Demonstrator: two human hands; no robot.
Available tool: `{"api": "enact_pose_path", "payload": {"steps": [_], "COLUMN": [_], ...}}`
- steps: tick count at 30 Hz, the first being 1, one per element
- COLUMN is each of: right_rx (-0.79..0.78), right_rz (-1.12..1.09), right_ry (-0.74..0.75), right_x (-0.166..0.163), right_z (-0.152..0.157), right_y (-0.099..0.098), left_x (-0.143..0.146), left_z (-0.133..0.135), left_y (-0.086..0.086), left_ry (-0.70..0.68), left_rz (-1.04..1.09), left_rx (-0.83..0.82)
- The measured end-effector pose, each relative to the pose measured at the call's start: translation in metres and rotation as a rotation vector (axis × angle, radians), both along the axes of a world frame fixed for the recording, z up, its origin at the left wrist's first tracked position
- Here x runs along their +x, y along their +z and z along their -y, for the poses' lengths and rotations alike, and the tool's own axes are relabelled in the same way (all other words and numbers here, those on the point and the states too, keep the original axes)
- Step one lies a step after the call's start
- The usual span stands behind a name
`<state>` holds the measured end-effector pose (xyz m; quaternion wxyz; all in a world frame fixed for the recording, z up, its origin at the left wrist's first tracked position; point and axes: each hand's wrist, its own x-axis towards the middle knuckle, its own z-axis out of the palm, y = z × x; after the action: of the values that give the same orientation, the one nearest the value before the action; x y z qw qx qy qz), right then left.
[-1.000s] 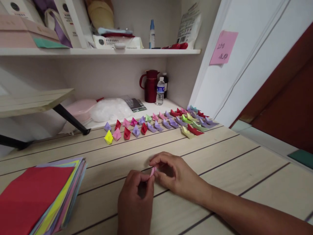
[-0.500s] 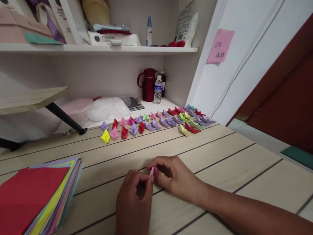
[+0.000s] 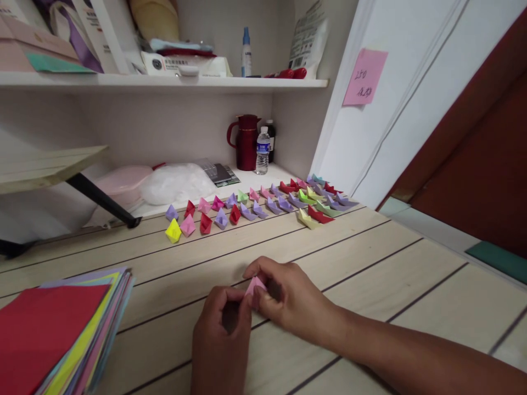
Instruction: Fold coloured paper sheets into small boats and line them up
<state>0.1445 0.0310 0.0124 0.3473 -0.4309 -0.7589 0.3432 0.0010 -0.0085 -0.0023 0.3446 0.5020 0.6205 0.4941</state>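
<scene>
A small folded piece of pink paper (image 3: 256, 283) is pinched between both my hands over the table. My left hand (image 3: 222, 323) grips its left lower edge between thumb and forefinger. From the right, my right hand (image 3: 284, 293) holds its other side, its fingertips covering part of the folds. Beyond my hands stand rows of small folded paper boats in many colours, among them a yellow paper boat (image 3: 173, 231) at the left end and a red paper boat (image 3: 320, 215) towards the right.
At the lower left lies a stack of coloured paper (image 3: 53, 323), red on top. Behind the boats, a dark red jug (image 3: 247, 144) and a water bottle (image 3: 262, 152) stand beneath a white shelf (image 3: 173, 82). A small raised stand (image 3: 53, 164) is at left.
The pink paper has turned between my fingers and now shows a broader triangular face. My hands have shifted slightly around it, and the whole view has moved a little.
</scene>
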Motion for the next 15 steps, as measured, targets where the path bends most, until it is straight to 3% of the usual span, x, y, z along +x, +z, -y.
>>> {"api": "enact_pose_path", "payload": {"steps": [7,11,15], "right_rx": [-0.049,-0.061,-0.106], "right_rz": [-0.076,-0.151,-0.214], "right_ry": [0.059,0.060,0.023], "right_x": [0.0003,0.0004,-0.0007], "right_z": [-0.0002,-0.0029,-0.0050], "right_y": [-0.0039,-0.0020,-0.0050], "left_x": [-0.0025,-0.0049,-0.0035], "left_z": [-0.0003,0.0013,0.0025], "left_y": [-0.0047,-0.0008,0.0019], "left_ry": [-0.021,0.059,0.141], "left_rz": [-0.078,-0.037,-0.131], "left_rx": [0.025,0.056,0.195]}}
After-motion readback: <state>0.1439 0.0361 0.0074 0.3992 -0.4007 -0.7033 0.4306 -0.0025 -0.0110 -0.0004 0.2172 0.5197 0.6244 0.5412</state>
